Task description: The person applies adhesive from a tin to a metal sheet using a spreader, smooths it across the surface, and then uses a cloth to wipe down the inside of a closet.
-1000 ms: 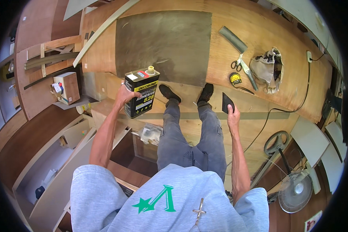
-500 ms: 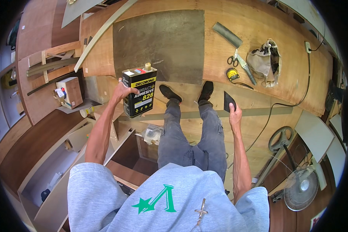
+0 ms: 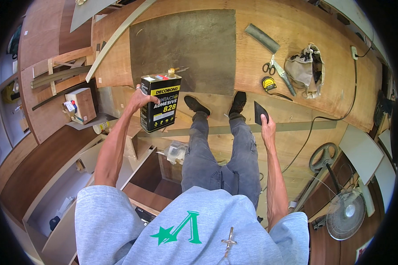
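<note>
While the left hand (image 3: 139, 100) is clamped on the left side of a black rectangular metal can with a yellow band (image 3: 163, 110), its thumb lies across the front face and most of its other fingers are hidden behind. The can is roughly upright, left of the frame's centre, with a small yellowish cap (image 3: 171, 72) on its top. Right of centre, the right hand (image 3: 268, 126) pinches a thin, flat, black plate (image 3: 260, 112) by its lower part, the thumb lying against it; the hidden fingers' exact placing cannot be told. Can and plate are well apart, with two dark shoes (image 3: 196, 104) between them.

Across the upper part of the frame, a dark grey-brown rectangular sheet (image 3: 183, 44) lies flat on a pale brown wooden worktop (image 3: 252, 77); the can's top overlaps the sheet's lower edge in the view. On the worktop at the upper right are a curved grey strip (image 3: 262, 38), black-handled scissors (image 3: 272, 64), a yellow-and-black tape measure (image 3: 268, 83) and a crumpled beige cloth bag (image 3: 296, 70). At the lower right stands a round fan with a wire guard (image 3: 346, 216).
</note>
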A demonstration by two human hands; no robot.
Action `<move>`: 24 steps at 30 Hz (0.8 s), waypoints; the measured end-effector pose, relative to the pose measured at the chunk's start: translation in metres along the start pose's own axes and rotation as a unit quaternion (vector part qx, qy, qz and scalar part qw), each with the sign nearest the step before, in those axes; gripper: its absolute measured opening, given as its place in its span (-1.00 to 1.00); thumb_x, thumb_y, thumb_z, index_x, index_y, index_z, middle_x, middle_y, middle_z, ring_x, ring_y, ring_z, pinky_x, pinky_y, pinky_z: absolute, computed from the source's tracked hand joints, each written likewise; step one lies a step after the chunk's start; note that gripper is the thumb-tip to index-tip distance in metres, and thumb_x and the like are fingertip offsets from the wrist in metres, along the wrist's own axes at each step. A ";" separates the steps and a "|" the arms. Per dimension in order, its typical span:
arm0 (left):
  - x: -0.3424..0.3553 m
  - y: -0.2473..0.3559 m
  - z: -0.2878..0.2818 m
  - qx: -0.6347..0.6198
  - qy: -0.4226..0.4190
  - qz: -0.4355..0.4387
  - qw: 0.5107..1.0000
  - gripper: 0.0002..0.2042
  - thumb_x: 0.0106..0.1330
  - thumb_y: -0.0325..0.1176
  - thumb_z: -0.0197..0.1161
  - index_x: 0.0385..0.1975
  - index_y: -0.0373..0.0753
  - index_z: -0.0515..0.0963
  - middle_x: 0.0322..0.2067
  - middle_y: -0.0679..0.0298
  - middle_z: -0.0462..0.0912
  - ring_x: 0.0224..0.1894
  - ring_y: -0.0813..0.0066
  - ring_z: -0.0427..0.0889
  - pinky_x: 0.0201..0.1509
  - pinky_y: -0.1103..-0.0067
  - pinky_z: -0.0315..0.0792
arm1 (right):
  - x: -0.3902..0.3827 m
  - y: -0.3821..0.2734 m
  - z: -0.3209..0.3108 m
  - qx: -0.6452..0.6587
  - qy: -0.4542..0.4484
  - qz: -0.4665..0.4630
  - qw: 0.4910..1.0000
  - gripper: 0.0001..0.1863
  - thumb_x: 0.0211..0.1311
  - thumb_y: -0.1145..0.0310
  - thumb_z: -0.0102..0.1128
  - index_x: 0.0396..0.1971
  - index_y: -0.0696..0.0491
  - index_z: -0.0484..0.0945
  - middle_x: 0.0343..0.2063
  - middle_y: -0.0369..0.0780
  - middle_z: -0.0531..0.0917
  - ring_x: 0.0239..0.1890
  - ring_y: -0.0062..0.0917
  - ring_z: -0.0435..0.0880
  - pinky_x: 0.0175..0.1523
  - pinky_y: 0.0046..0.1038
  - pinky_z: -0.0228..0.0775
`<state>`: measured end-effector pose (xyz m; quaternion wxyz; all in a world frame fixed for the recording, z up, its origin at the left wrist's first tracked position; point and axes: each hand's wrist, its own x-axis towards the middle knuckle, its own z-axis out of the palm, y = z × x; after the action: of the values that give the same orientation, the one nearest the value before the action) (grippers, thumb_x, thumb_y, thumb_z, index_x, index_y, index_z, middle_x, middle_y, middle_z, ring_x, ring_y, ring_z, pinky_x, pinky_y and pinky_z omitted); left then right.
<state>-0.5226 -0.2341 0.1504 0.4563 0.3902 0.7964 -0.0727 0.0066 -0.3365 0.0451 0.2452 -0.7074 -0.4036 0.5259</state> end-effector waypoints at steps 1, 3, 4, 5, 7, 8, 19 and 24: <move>0.002 -0.001 -0.001 0.000 -0.001 0.001 1.000 -0.02 -0.32 -0.25 0.64 0.17 -0.43 0.22 -0.07 0.02 0.65 -0.02 0.26 0.63 0.15 0.44 0.48 | 0.001 -0.002 0.001 -0.009 -0.001 0.003 1.000 -0.59 0.51 0.20 0.03 0.08 0.24 0.57 -0.13 -0.05 0.73 -0.10 -0.37 0.65 0.11 -0.38 0.42; 0.010 -0.011 -0.004 0.001 -0.012 0.012 1.000 -0.04 -0.31 -0.27 0.63 0.18 -0.41 0.23 -0.06 0.03 0.65 -0.02 0.27 0.63 0.14 0.44 0.48 | 0.005 -0.007 0.005 0.004 -0.006 0.008 1.000 -0.61 0.49 0.23 0.03 0.07 0.24 0.57 -0.12 -0.03 0.71 -0.10 -0.32 0.64 0.10 -0.37 0.42; 0.013 -0.018 -0.005 0.002 -0.016 0.018 1.000 -0.04 -0.31 -0.28 0.63 0.18 -0.40 0.23 -0.06 0.04 0.65 -0.03 0.28 0.63 0.14 0.44 0.48 | 0.007 -0.010 0.008 0.010 -0.009 0.010 1.000 -0.62 0.49 0.24 0.03 0.06 0.23 0.57 -0.12 -0.02 0.70 -0.11 -0.30 0.64 0.09 -0.37 0.42; 0.014 -0.026 -0.006 0.004 -0.012 0.033 0.999 -0.06 -0.32 -0.25 0.63 0.15 -0.41 0.27 -0.07 0.03 0.65 -0.02 0.24 0.63 0.14 0.43 0.49 | 0.010 -0.013 0.011 0.001 -0.013 0.003 1.000 -0.62 0.49 0.25 0.03 0.06 0.23 0.57 -0.13 -0.01 0.70 -0.10 -0.28 0.64 0.09 -0.36 0.42; 0.014 -0.031 -0.003 0.005 -0.009 0.066 0.998 -0.09 -0.36 -0.20 0.65 0.09 -0.43 0.34 -0.09 0.02 0.63 -0.02 0.15 0.64 0.13 0.40 0.51 | 0.017 -0.018 0.014 -0.022 -0.016 -0.009 1.000 -0.63 0.48 0.27 0.02 0.07 0.21 0.58 -0.14 -0.01 0.69 -0.10 -0.23 0.65 0.09 -0.33 0.42; 0.012 -0.035 -0.001 0.007 0.021 0.060 0.998 -0.08 -0.35 -0.20 0.65 0.10 -0.41 0.32 -0.08 0.01 0.63 0.00 0.13 0.64 0.14 0.39 0.50 | 0.022 -0.021 0.018 -0.037 -0.016 -0.037 0.998 -0.65 0.48 0.29 0.03 0.07 0.20 0.58 -0.14 -0.01 0.69 -0.09 -0.20 0.64 0.09 -0.32 0.42; -0.022 -0.030 0.007 0.033 0.105 0.064 0.992 -0.12 -0.37 -0.14 0.68 0.04 -0.34 0.37 0.02 -0.09 0.60 0.08 -0.04 0.60 0.17 0.28 0.49 | 0.099 -0.174 0.165 -0.196 -0.100 -0.380 0.898 -0.62 0.32 0.49 0.06 0.09 -0.08 0.65 -0.14 -0.16 0.66 -0.06 -0.24 0.61 0.07 -0.22 0.47; -0.016 -0.052 0.008 -0.006 0.112 0.069 0.991 -0.05 -0.37 -0.13 0.68 0.14 -0.34 0.37 0.03 -0.11 0.59 0.11 -0.08 0.59 0.20 0.25 0.48 | 0.109 -0.196 0.239 -0.272 -0.153 -0.438 0.843 -0.58 0.27 0.49 0.07 0.10 -0.13 0.65 -0.10 -0.19 0.66 -0.03 -0.25 0.60 0.06 -0.23 0.49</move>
<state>-0.5484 -0.2829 0.1458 0.3709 0.4473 0.8138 0.0082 -0.2668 -0.1561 0.0593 0.1828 -0.4062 -0.8305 0.3343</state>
